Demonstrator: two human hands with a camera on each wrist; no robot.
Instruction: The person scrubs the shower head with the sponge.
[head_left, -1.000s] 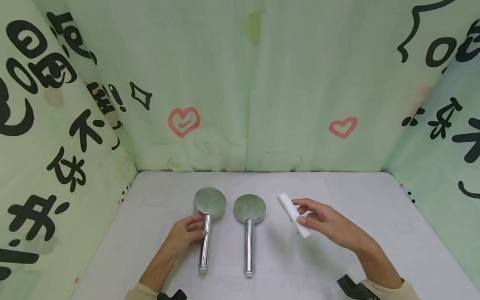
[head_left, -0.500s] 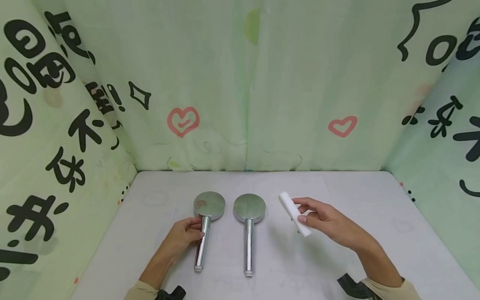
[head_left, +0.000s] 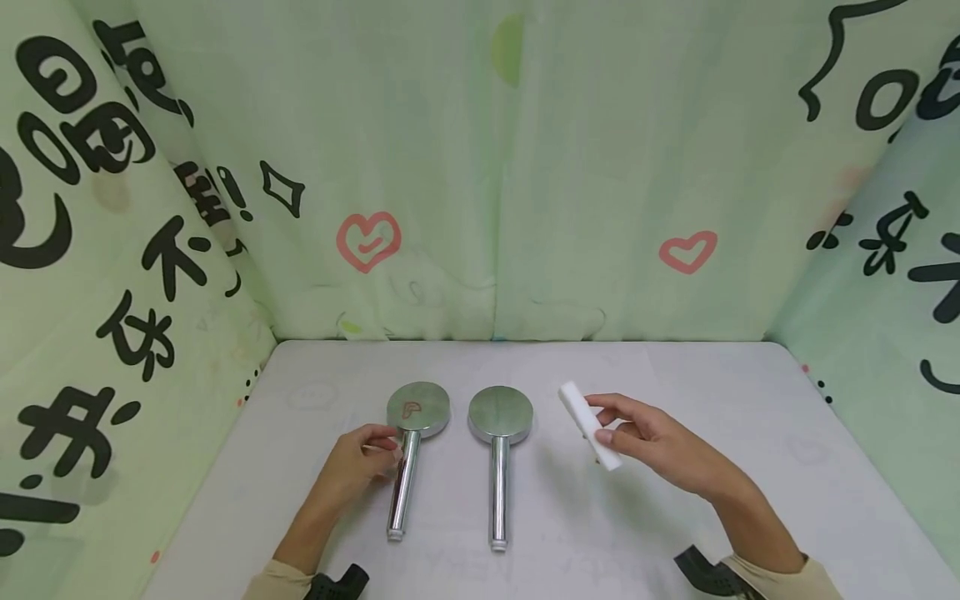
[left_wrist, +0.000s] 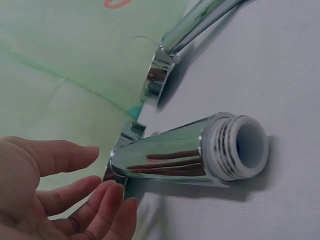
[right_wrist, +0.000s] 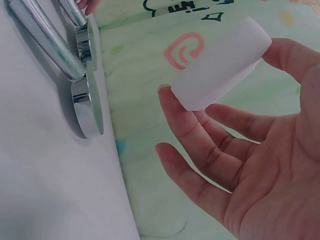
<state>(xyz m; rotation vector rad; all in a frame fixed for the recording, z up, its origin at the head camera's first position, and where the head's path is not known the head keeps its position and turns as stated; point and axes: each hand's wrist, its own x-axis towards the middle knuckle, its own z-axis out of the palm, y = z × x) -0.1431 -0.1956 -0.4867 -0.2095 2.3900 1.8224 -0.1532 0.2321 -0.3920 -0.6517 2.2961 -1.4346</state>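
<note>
Two chrome shower heads lie on the white table, their round mirror-like faces up and handles toward me. Beside the left shower head (head_left: pixel 418 408), my left hand (head_left: pixel 356 462) is relaxed, thumb and fingertips apart. In the left wrist view a small gap shows between that hand (left_wrist: pixel 65 195) and the handle, whose white threaded end (left_wrist: pixel 240 147) faces the camera. The right shower head (head_left: pixel 500 414) lies untouched. My right hand (head_left: pixel 660 442) pinches a smooth white block (head_left: pixel 590 426) above the table, its thumb on one end in the right wrist view.
A pale green curtain (head_left: pixel 585 167) with hearts and black lettering encloses the white table (head_left: pixel 705 375) at the back and both sides. Black straps (head_left: pixel 337 583) are on both wrists, below beige sleeves.
My left hand has let go of the left shower head, which has shifted slightly, its handle end moving left. The right hand keeps holding the white block almost still.
</note>
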